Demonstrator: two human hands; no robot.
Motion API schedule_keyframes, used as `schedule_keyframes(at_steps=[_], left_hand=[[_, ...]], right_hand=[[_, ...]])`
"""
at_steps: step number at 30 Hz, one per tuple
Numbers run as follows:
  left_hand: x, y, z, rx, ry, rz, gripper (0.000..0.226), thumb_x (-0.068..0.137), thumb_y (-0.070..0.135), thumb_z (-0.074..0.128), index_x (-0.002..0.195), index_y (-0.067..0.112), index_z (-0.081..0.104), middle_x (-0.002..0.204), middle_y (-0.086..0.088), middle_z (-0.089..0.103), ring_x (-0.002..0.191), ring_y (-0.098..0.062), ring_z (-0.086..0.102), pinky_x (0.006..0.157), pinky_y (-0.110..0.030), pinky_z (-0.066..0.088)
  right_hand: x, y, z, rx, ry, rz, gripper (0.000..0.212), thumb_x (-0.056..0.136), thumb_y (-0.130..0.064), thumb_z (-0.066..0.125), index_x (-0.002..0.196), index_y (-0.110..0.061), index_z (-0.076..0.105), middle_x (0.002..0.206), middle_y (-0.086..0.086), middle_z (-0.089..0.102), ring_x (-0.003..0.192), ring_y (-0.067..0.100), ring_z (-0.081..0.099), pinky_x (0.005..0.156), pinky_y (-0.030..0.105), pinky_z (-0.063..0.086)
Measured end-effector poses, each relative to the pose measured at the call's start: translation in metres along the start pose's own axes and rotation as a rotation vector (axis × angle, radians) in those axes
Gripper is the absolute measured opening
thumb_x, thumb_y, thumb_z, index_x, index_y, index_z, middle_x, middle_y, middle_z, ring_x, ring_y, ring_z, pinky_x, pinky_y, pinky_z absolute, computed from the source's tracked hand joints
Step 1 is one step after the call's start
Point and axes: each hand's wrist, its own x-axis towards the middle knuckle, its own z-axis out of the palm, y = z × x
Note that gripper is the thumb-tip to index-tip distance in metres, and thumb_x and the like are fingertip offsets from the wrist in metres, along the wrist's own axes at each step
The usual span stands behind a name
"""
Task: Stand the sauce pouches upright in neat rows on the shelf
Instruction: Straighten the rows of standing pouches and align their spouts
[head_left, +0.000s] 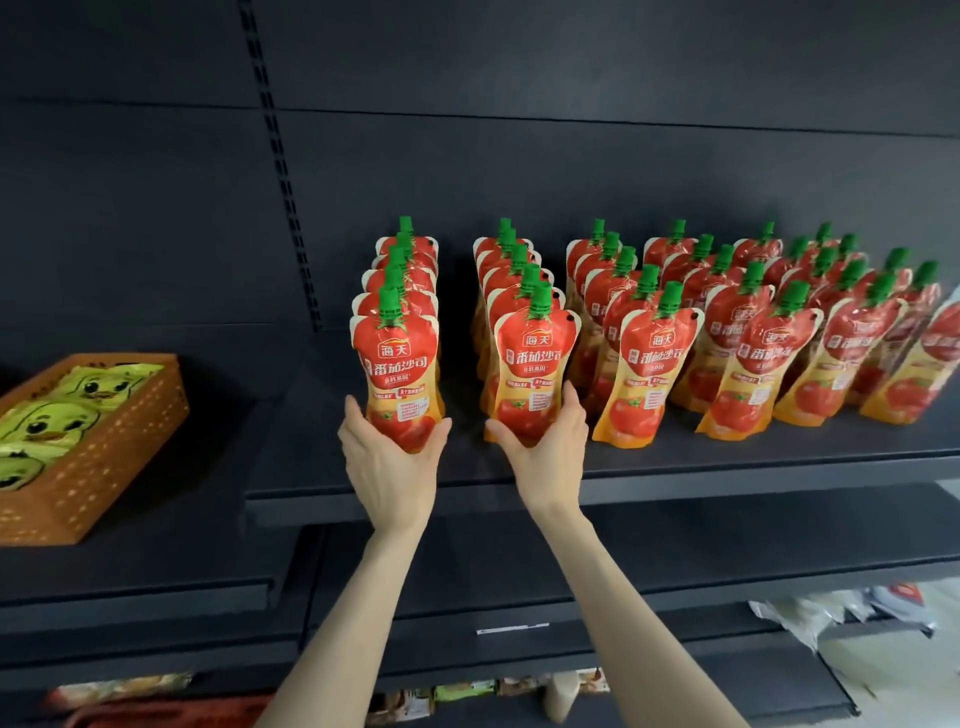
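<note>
Red ketchup pouches w/ green caps, labelled 海天 番茄沙司, stand upright in rows running front to back on the dark shelf. Near its left front corner the left hand grips the bottom of the leftmost-row front pouch, and the right hand grips the 2nd-row front pouch likewise. On the next shelf section to the left, an orange perforated basket holds green duck-face packets.

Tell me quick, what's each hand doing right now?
Left hand: grips the leftmost row's front pouch.
Right hand: grips the second row's front pouch.
</note>
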Motion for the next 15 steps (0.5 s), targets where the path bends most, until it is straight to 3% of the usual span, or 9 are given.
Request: schedule_keyframes(at_steps=[8,15], left_hand=[[0.0058,-0.0051,-0.0011,0.074,-0.016,0.034,0.079,0.074,0.039,0.074,0.133,0.007,0.034,0.125,-0.014,0.047,0.116,-0.029,0.048,0.08,-0.044,0.05],[0.0084,-0.006,-0.004,0.078,-0.038,0.05,0.075,0.075,0.038,0.073,0.132,0.006,0.037,0.124,-0.014,0.049,0.116,-0.028,0.049,0.081,-0.041,0.049]], right_hand=[[0.006,0.0025,0.008,-0.122,0.042,0.013,0.084,0.075,-0.041,0.074,0.138,-0.01,0.029,0.134,0.008,0.046,0.122,0.028,0.043,0.096,0.047,0.044],[0.0089,0.0053,0.0063,-0.108,0.011,0.025,0.08,0.077,-0.04,0.073,0.137,-0.012,0.029,0.134,0.006,0.047,0.121,0.025,0.042,0.095,0.046,0.045]])
